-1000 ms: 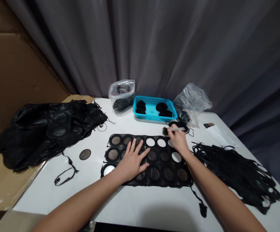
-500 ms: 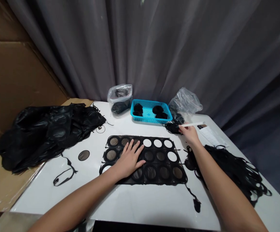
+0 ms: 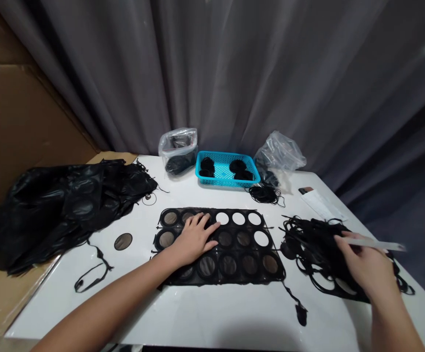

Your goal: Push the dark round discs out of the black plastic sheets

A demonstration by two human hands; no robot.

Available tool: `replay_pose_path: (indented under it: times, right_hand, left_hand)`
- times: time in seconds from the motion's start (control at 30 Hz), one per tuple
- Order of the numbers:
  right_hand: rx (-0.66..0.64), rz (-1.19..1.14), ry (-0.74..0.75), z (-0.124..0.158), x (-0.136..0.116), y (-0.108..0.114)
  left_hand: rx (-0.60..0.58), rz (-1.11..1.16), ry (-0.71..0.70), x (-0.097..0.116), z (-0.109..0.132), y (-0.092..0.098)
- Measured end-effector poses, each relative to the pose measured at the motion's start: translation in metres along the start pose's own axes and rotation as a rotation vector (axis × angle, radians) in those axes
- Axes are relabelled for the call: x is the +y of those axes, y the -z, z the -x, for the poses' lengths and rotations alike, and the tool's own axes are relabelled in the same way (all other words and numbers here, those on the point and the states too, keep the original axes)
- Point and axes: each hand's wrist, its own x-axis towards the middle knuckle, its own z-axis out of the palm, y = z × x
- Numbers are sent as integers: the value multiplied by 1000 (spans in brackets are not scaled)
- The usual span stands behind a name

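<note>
Right hand swings to three o'clock, gripping the pale tool; work leaves the sheet, left hand open there.

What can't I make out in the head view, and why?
Head view:
Some circles of the black sheet: under the left hand and forearm.
Some black strips: behind the right hand.
Whether the white paper bears writing: too small.
Rest of the right forearm: cut off by the lower edge.
</note>
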Motion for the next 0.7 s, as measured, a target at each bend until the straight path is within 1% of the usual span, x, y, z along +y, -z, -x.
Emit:
replay_pose_path:
  times: [0.03, 0.1, 0.13, 0.2, 0.27, 0.33, 0.37, 0.43, 0.53, 0.6, 0.7]
  right_hand:
    - [24, -23, 38, -2, -13, 0]
    - [-14, -142, 54, -8, -53, -5]
    - [-62, -251, 73, -10, -78, -10]
    - [-286, -519, 123, -12, -128, -25]
    - [-523, -714, 222, -10, -174, -47]
    - [-724, -832, 312, -6, -209, -72]
    - [-798, -854, 352, -4, -222, -85]
    - [-891, -851, 409, -1, -240, -107]
    - [-957, -813, 416, 1, -251, -130]
    - [-982, -815, 403, 1, -253, -137]
    - [-990, -824, 404, 3, -253, -138]
  left_hand:
    - [0, 10, -18, -2, 4, -1]
    - [3, 19, -43, -7, 14, -2]
    - [8, 16, -49, -9, 19, -2]
    - [27, 7, -35, -11, 31, -2]
    - [51, 9, -3, -11, 41, -2]
    - [69, 25, 27, -11, 48, -3]
    - [73, 34, 36, -11, 50, -4]
    - [73, 52, 52, -11, 52, -4]
    - [55, 61, 76, -9, 51, -4]
    - [45, 62, 85, -8, 51, -4]
    - [60, 67, 95, -7, 51, -6]
